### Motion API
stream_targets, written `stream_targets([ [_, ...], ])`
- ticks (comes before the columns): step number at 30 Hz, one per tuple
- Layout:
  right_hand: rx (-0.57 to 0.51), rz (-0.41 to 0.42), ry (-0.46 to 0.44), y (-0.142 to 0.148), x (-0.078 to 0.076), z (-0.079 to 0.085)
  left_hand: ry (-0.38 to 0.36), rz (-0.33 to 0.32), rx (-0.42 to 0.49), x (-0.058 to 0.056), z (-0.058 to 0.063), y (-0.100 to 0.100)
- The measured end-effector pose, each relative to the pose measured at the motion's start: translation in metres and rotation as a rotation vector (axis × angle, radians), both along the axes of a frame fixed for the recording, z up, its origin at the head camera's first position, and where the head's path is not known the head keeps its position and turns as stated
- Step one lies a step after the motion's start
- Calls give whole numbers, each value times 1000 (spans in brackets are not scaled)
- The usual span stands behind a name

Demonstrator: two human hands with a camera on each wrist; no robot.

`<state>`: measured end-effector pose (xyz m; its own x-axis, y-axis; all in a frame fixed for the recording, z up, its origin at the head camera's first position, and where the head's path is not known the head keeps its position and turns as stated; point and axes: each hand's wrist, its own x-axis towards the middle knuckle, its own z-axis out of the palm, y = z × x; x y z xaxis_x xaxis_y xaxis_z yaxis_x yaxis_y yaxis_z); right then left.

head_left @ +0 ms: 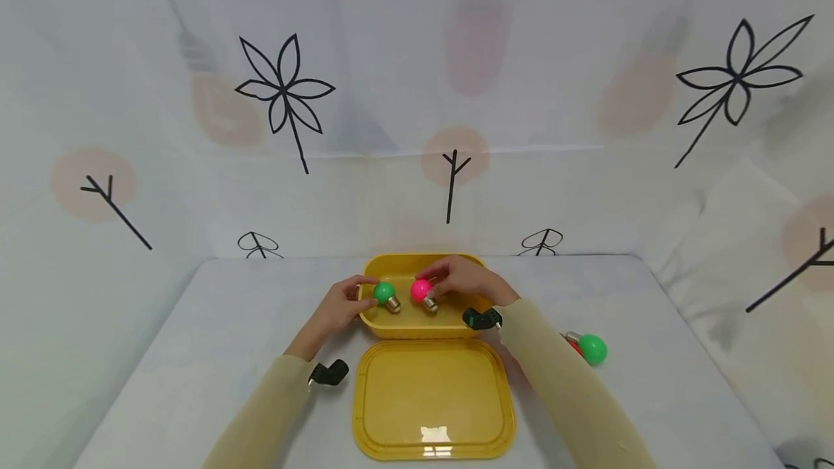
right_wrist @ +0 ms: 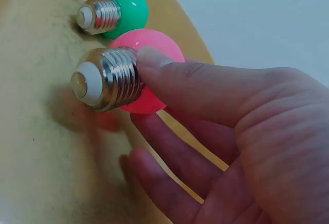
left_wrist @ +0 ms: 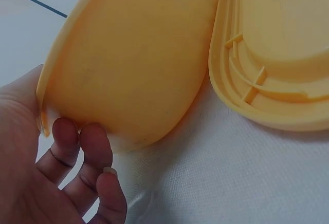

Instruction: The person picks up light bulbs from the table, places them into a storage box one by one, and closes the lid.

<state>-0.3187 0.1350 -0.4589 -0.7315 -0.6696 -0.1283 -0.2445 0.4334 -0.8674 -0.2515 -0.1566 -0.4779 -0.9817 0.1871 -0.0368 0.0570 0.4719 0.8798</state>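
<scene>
A yellow plastic box (head_left: pixel 417 334) stands in the middle of the table. My left hand (head_left: pixel 339 307) grips its left side, some fingertips (left_wrist: pixel 95 136) against the outer wall and others over the rim. Just inside that rim lies a green light bulb (head_left: pixel 384 292) with a silver screw base. Over the box floor, my right hand (head_left: pixel 464 277) pinches a pink light bulb (right_wrist: pixel 149 100) between thumb and fingers. The pink bulb's screw base points toward me, and it is beside the green one.
In front of the box lies a yellow lid (head_left: pixel 433 396) with a raised rim. To the right, partly behind my right sleeve, are another green bulb (head_left: pixel 593 349) and a red object (head_left: pixel 576 346). A patterned cloth (head_left: pixel 391 201) hangs behind the table.
</scene>
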Motion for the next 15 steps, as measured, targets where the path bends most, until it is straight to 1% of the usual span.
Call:
stream_targets([
  [9,27,7,17,0,-2,-1,-9,13,-8,0,-2,-1],
  [15,35,17,12,0,-1,1,-24,22,-5,1,1,0],
])
